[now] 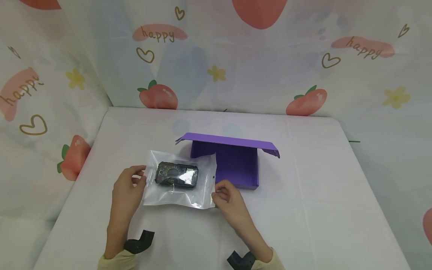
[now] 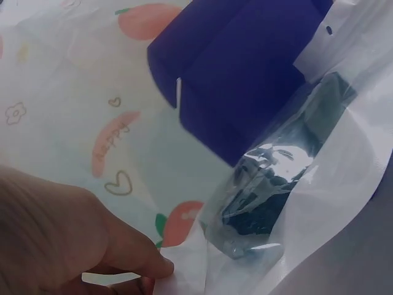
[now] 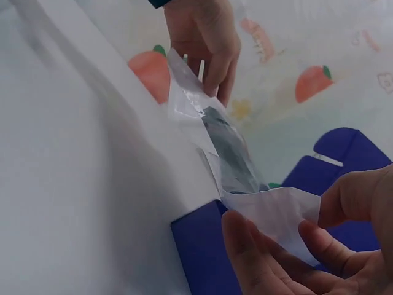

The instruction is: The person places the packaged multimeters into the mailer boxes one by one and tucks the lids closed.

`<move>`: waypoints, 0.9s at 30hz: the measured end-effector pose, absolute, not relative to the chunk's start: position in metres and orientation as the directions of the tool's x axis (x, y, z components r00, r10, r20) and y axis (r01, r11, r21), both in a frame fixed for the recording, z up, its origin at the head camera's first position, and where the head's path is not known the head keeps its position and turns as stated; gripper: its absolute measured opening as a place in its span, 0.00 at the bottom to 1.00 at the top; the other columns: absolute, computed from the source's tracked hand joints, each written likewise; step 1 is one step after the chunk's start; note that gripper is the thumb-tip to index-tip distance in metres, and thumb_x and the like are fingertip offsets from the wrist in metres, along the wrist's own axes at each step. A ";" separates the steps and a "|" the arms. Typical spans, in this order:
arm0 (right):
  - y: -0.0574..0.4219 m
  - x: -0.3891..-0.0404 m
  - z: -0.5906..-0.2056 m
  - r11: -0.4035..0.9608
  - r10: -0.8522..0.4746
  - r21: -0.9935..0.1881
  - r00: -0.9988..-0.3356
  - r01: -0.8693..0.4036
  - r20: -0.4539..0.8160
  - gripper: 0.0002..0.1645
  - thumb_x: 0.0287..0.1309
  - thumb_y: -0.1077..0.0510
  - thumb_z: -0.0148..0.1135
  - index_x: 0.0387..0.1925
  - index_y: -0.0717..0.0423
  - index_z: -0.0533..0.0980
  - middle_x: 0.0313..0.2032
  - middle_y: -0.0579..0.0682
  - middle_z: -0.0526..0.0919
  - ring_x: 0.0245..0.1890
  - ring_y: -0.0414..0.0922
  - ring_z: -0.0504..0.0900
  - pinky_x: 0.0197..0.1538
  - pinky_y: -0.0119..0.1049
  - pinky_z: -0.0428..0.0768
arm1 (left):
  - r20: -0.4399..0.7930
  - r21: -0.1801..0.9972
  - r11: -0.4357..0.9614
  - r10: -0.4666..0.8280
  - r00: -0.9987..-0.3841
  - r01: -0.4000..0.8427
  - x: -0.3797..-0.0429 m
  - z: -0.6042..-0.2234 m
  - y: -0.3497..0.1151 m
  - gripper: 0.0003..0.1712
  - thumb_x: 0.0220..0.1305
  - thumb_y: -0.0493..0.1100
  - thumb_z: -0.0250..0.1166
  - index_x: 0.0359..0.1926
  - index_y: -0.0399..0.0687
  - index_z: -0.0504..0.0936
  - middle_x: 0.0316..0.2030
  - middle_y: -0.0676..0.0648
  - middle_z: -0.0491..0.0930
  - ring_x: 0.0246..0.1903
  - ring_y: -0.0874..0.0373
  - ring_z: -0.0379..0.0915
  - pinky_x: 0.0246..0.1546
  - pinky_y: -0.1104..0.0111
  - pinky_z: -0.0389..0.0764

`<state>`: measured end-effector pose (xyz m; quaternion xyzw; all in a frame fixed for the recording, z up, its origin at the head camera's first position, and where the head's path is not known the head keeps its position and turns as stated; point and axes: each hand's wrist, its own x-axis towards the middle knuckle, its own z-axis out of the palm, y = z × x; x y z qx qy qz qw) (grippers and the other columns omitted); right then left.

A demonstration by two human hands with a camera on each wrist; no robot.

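Observation:
A clear plastic bag [image 1: 204,187] with a white backing is held up over the table, in front of the purple box. Inside it lies a black, phone-shaped item [image 1: 175,174] with rounded corners and a glossy glare. My left hand [image 1: 127,191] pinches the bag's left edge between thumb and fingers. At the opposite edge, my right hand [image 1: 233,206] pinches the side with the small punched hole. Seen from the right wrist, the bag [image 3: 276,212] bows between both hands. The left wrist view shows the dark item [image 2: 264,196] through wrinkled, shiny film.
Behind the bag stands an open purple cardboard box [image 1: 239,165], its lid [image 1: 229,141] raised at the back. The bag covers the box's left front part. A white cloth covers the table [image 1: 314,210], and a printed curtain [image 1: 249,78] hangs behind it.

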<state>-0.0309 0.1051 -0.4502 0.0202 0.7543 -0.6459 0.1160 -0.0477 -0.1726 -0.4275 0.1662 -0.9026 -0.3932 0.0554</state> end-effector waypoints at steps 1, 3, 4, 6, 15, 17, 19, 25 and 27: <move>0.107 -0.030 -0.449 0.173 -0.103 -0.968 -0.975 0.179 -0.199 0.09 0.64 0.67 0.60 0.45 0.63 0.75 0.47 0.60 0.86 0.48 0.46 0.87 0.42 0.30 0.81 | -0.031 0.733 0.633 -0.335 -0.942 -0.249 -0.048 -0.427 -0.170 0.21 0.73 0.35 0.57 0.64 0.38 0.79 0.53 0.36 0.81 0.48 0.43 0.79 0.39 0.65 0.73; 0.112 -0.030 -0.448 0.195 -0.074 -0.966 -0.979 0.170 -0.188 0.09 0.63 0.68 0.60 0.45 0.62 0.76 0.47 0.59 0.86 0.48 0.46 0.87 0.42 0.30 0.81 | -0.029 0.742 0.629 -0.318 -0.948 -0.233 -0.050 -0.428 -0.164 0.21 0.73 0.35 0.57 0.64 0.38 0.80 0.53 0.37 0.82 0.48 0.44 0.80 0.39 0.65 0.73; 0.114 -0.029 -0.447 0.208 -0.060 -0.964 -0.982 0.164 -0.180 0.09 0.63 0.68 0.61 0.45 0.61 0.76 0.47 0.59 0.86 0.49 0.46 0.87 0.43 0.30 0.81 | -0.027 0.746 0.627 -0.308 -0.951 -0.224 -0.051 -0.428 -0.161 0.21 0.73 0.34 0.58 0.63 0.38 0.80 0.53 0.37 0.82 0.48 0.44 0.80 0.39 0.65 0.73; 0.119 -0.029 -0.446 0.221 -0.036 -0.964 -0.987 0.146 -0.158 0.09 0.63 0.69 0.61 0.44 0.61 0.76 0.47 0.58 0.85 0.50 0.47 0.87 0.46 0.30 0.82 | -0.024 0.755 0.622 -0.290 -0.957 -0.207 -0.051 -0.428 -0.156 0.21 0.72 0.34 0.58 0.63 0.38 0.80 0.52 0.37 0.82 0.48 0.44 0.80 0.38 0.66 0.73; 0.137 -0.025 -0.451 0.192 0.041 -0.976 -0.994 0.106 -0.099 0.08 0.63 0.73 0.59 0.42 0.64 0.76 0.44 0.58 0.84 0.53 0.47 0.85 0.55 0.30 0.82 | -0.039 0.791 0.586 -0.239 -0.970 -0.176 -0.053 -0.429 -0.145 0.20 0.72 0.34 0.60 0.63 0.41 0.79 0.52 0.40 0.82 0.49 0.46 0.81 0.44 0.63 0.77; 0.140 -0.024 -0.454 0.166 0.064 -0.981 -0.994 0.099 -0.089 0.08 0.62 0.74 0.58 0.41 0.65 0.76 0.41 0.56 0.83 0.49 0.44 0.84 0.53 0.29 0.82 | -0.032 0.799 0.579 -0.229 -0.973 -0.162 -0.052 -0.428 -0.144 0.20 0.72 0.34 0.60 0.63 0.42 0.80 0.52 0.40 0.82 0.49 0.46 0.81 0.45 0.62 0.78; 0.142 -0.022 -0.457 0.145 0.083 -0.986 -0.994 0.086 -0.074 0.07 0.62 0.75 0.57 0.41 0.66 0.75 0.38 0.54 0.82 0.45 0.40 0.83 0.50 0.28 0.81 | -0.021 0.804 0.576 -0.219 -0.976 -0.146 -0.052 -0.427 -0.142 0.20 0.72 0.33 0.61 0.63 0.42 0.80 0.52 0.40 0.82 0.49 0.46 0.82 0.46 0.62 0.79; 0.146 -0.018 -0.466 0.074 0.106 -0.995 -0.993 0.062 -0.054 0.06 0.62 0.76 0.57 0.40 0.69 0.74 0.36 0.49 0.80 0.38 0.38 0.81 0.44 0.28 0.80 | -0.002 0.816 0.567 -0.192 -0.981 -0.113 -0.049 -0.425 -0.141 0.20 0.71 0.33 0.61 0.63 0.42 0.80 0.50 0.41 0.82 0.48 0.48 0.82 0.45 0.67 0.80; 0.148 -0.017 -0.469 0.043 0.117 -0.997 -0.991 0.064 -0.059 0.06 0.61 0.76 0.57 0.39 0.68 0.74 0.35 0.48 0.80 0.36 0.37 0.80 0.40 0.28 0.79 | 0.003 0.826 0.555 -0.178 -0.984 -0.098 -0.048 -0.424 -0.140 0.20 0.71 0.32 0.62 0.63 0.43 0.80 0.50 0.42 0.82 0.48 0.49 0.81 0.44 0.68 0.80</move>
